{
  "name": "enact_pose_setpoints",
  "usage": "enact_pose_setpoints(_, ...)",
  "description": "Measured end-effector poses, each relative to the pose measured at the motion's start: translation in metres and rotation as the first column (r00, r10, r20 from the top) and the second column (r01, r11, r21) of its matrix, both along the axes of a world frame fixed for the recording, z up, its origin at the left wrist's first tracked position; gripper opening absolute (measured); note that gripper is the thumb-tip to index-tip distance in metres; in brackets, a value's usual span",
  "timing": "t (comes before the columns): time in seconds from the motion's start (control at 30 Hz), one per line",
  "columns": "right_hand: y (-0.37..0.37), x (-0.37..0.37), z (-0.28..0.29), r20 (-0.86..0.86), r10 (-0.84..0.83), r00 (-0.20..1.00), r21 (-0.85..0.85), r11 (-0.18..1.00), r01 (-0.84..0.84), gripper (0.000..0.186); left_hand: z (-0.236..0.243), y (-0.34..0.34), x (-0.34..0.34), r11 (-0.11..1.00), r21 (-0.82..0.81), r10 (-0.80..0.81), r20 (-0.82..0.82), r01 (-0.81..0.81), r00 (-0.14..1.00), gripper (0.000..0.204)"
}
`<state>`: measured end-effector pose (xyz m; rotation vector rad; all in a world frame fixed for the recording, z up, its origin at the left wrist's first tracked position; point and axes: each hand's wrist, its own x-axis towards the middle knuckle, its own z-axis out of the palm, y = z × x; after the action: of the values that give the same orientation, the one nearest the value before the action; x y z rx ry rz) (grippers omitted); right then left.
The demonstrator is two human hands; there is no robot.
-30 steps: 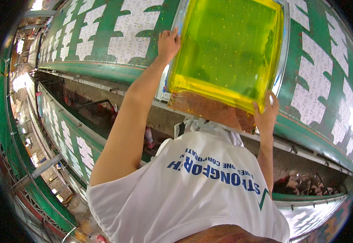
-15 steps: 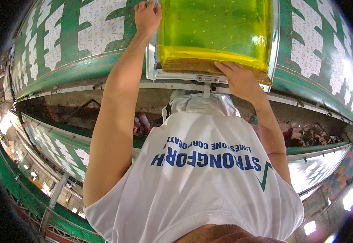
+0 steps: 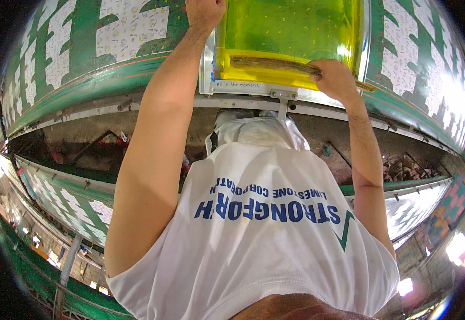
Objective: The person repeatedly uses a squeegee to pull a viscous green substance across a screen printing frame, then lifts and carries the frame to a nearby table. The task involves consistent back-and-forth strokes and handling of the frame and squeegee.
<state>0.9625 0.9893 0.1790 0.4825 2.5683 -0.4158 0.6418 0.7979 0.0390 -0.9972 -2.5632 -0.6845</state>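
Wooden bar [image 3: 272,64] runs left-right at the yellow screen's [image 3: 291,32] near end, mostly left of the right hand [image 3: 335,79] gripping it; left hand's [image 3: 206,12] farther off, can't tell its grip tbh.

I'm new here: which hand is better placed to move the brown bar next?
Probably the right hand: it grips the brown bar, while the left hand is up near the left side of the frame.

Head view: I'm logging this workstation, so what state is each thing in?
Brown strip: gripped in right hand, across the near end of the yellow screen
Yellow screen: framed, translucent, over the green table
White pieces: laid flat in rows on the table
Left hand: at the screen's left side, partly cut off
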Motion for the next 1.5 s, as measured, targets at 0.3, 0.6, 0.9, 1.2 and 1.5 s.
enact_pose_setpoints(0.3, -0.063, 0.049, -0.036, -0.352, 0.041, 0.935, 0.131, 0.991, 0.006, 0.057, -0.013, -0.001, -0.006, 0.999, -0.014, 0.029, -0.024, -0.029, 0.999, 0.032)
enact_pose_setpoints(0.6, 0.002, -0.046, -0.056, -0.476, 0.035, 0.879, 0.210, 0.975, 0.074, 0.053, -0.017, -0.004, -0.005, 0.998, -0.041, 0.046, 0.078, -0.043, 0.996, 0.042)
enact_pose_setpoints(0.9, 0.146, -0.231, -0.062, -0.256, -0.017, 0.967, 0.296, 0.950, 0.095, 0.042, -0.002, -0.001, -0.001, 0.992, -0.107, 0.072, 0.100, -0.061, 0.992, 0.045)
enact_pose_setpoints(1.2, 0.248, -0.358, -0.056, -0.339, 0.109, 0.934, 0.352, 0.936, 0.018, 0.033, -0.001, -0.002, 0.000, 0.997, -0.077, 0.029, 0.075, -0.023, 0.997, 0.046)
enact_pose_setpoints(1.5, 0.222, -0.312, -0.066, -0.454, 0.144, 0.879, 0.284, 0.959, -0.010, 0.030, 0.005, 0.001, 0.001, 0.989, -0.150, 0.011, 0.033, -0.006, 0.999, 0.044)
